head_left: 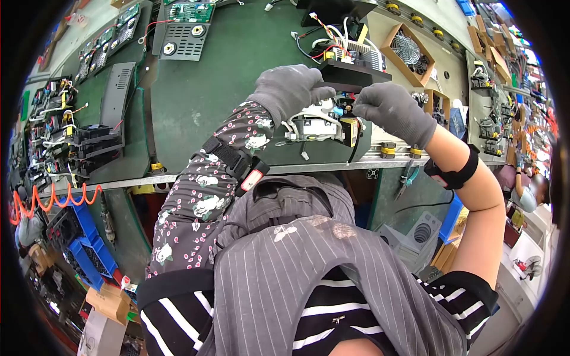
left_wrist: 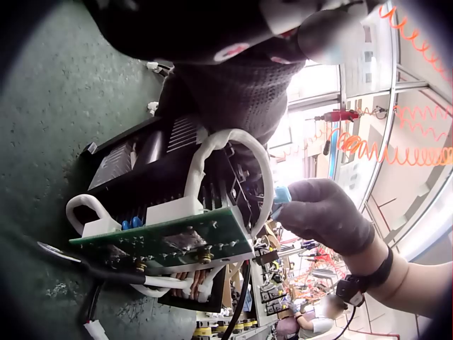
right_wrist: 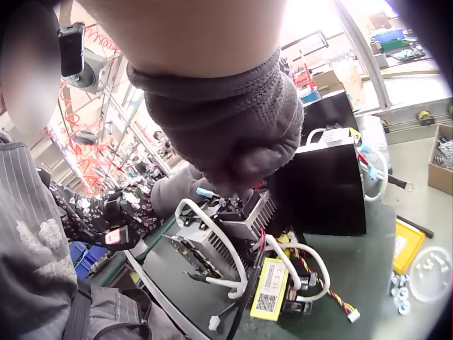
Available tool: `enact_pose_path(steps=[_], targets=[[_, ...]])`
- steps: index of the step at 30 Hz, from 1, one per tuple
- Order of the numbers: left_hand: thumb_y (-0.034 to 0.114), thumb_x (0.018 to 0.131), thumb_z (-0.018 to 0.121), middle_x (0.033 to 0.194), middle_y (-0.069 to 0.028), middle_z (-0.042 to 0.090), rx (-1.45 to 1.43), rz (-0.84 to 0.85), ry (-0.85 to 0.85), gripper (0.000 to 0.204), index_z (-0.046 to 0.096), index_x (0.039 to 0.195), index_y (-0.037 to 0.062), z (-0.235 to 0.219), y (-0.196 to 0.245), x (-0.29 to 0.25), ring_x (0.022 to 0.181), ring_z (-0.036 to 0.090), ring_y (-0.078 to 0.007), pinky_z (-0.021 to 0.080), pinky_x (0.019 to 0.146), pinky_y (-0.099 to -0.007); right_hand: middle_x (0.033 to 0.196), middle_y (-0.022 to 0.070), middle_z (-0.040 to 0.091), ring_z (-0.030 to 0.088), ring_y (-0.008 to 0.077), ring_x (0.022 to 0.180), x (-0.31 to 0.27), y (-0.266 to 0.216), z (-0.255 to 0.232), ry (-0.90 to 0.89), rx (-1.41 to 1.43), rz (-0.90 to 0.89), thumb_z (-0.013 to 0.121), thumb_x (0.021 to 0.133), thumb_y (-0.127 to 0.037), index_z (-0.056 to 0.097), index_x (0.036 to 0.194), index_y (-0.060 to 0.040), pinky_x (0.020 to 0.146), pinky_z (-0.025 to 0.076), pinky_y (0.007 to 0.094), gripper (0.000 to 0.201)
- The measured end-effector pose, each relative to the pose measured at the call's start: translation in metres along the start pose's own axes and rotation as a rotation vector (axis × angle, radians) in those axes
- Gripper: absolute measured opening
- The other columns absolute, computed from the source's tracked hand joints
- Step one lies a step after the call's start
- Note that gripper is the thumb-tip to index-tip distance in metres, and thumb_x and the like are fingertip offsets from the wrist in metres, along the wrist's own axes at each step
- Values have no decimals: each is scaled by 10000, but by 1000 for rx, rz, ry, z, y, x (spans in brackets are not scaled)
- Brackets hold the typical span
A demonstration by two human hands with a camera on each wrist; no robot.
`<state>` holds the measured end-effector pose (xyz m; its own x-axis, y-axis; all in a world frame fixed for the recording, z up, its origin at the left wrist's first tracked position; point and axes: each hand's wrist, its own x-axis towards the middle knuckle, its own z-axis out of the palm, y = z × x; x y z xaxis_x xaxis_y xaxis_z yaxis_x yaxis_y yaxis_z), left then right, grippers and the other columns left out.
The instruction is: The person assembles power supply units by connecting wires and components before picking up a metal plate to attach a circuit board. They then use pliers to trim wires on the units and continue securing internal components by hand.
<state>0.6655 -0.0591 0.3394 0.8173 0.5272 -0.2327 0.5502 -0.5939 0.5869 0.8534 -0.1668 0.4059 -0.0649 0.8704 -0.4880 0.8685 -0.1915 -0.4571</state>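
Both hands wear grey gloves and work over an electronic assembly [head_left: 319,129] with metal heat sinks, white cables and a green circuit board [left_wrist: 170,244]. My right hand [head_left: 395,113] is at its right side, fingers curled. In the left wrist view, a light-blue wire connector [left_wrist: 282,194] sits between that hand's thumb and forefinger. My left hand [head_left: 288,89] reaches over the far left of the assembly, its fingers bent. The fingertips are hidden behind the heat sinks in the left wrist view, so I cannot tell what they hold. A yellow label [right_wrist: 267,290] faces the right wrist camera.
A second unit with a black panel [right_wrist: 322,191] stands just beyond. A wooden box with a fan [head_left: 407,47] is at the far right. Perforated metal plates [head_left: 184,41] lie at the back left of the green mat [head_left: 202,101]. More assemblies [head_left: 83,148] line the left side.
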Motion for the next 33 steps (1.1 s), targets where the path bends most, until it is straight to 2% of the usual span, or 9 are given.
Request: enact_pose_path(steps=[3, 5, 12, 15, 17, 20, 24, 26, 33], targets=[[510, 857, 567, 939, -58, 645, 8, 4, -18, 387, 649, 961, 147, -2, 7, 0, 932, 610, -248, 481, 806, -375, 781, 122, 640, 608, 203, 714, -13, 8, 5, 120, -2, -102, 656, 821, -145, 660, 851, -11, 666, 478, 310, 138], [508, 858, 567, 939, -60, 648, -6, -2, -25, 387, 651, 961, 144, -3, 7, 1, 933, 612, -249, 482, 807, -375, 780, 75, 628, 566, 128, 718, -19, 6, 6, 81, 318, 55, 649, 832, -123, 651, 885, -5, 678, 469, 280, 129], [495, 859, 574, 922, -64, 657, -31, -2, -19, 385, 658, 946, 129, -1, 7, 0, 915, 621, -251, 490, 796, -371, 782, 52, 600, 529, 91, 726, -19, 6, 4, 72, 473, 122, 641, 838, -103, 620, 937, 8, 669, 459, 264, 150], [496, 860, 571, 923, -63, 656, -13, 15, 0, 385, 658, 946, 131, 0, 7, 0, 911, 621, -249, 490, 793, -371, 730, 60, 596, 531, 106, 676, -14, 7, -4, 60, 272, -11, 644, 832, -107, 626, 903, -8, 640, 459, 273, 123], [504, 860, 565, 921, -62, 654, -15, 11, -7, 388, 656, 946, 136, 0, 7, 0, 912, 620, -247, 490, 791, -372, 695, 126, 624, 616, 268, 649, -10, 2, -7, 14, 44, -46, 659, 792, -180, 639, 849, -55, 627, 490, 352, 138], [519, 859, 555, 918, -59, 650, 1, 17, 5, 395, 651, 946, 146, 2, 4, 1, 914, 618, -245, 491, 789, -374, 694, 150, 608, 604, 341, 689, -5, -7, -12, 0, -113, -92, 637, 774, -173, 631, 816, -70, 636, 487, 396, 111], [534, 855, 548, 915, -53, 644, 41, 32, 32, 399, 642, 945, 157, 3, 7, -1, 915, 616, -243, 491, 788, -377, 696, 165, 601, 604, 358, 713, -1, -9, -16, -30, -228, -122, 603, 782, -153, 619, 793, -52, 642, 483, 417, 103], [534, 855, 547, 921, -51, 645, 40, 27, 28, 399, 643, 949, 158, 3, 7, -1, 919, 616, -243, 491, 790, -377, 708, 175, 589, 587, 368, 689, 3, -4, -16, -43, -297, -315, 621, 767, -148, 600, 805, -35, 623, 462, 431, 122], [533, 859, 543, 958, -49, 647, 10, -30, -86, 398, 644, 974, 166, -8, 14, -2, 950, 612, -240, 486, 810, -374, 756, 146, 639, 644, 340, 751, 4, -33, -15, -239, -639, -210, 563, 782, -108, 631, 810, -55, 689, 516, 420, 90]])
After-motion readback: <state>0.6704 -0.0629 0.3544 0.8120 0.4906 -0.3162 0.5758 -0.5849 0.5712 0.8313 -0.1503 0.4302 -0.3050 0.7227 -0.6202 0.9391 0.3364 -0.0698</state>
